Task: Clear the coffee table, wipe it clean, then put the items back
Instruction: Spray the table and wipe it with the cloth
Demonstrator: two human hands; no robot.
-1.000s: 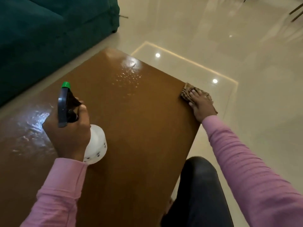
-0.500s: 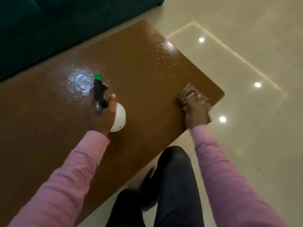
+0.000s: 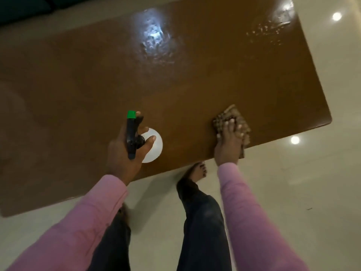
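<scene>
Head view now looks straighter down; left hand [image 3: 125, 153] still grips spray bottle [image 3: 152, 148]; right hand [image 3: 228, 146] presses cloth [image 3: 224, 115] flat.

A glossy cream floor [image 3: 293, 192] fills the right side and bottom of the frame. Two round light reflections shine on it, one at upper right [image 3: 336, 16] and one at middle right [image 3: 295, 140]. A dark teal sofa [image 3: 23, 8] edges the upper left corner. Dark trousers [image 3: 203, 222] and a bare foot [image 3: 197, 171] show at lower centre.
</scene>
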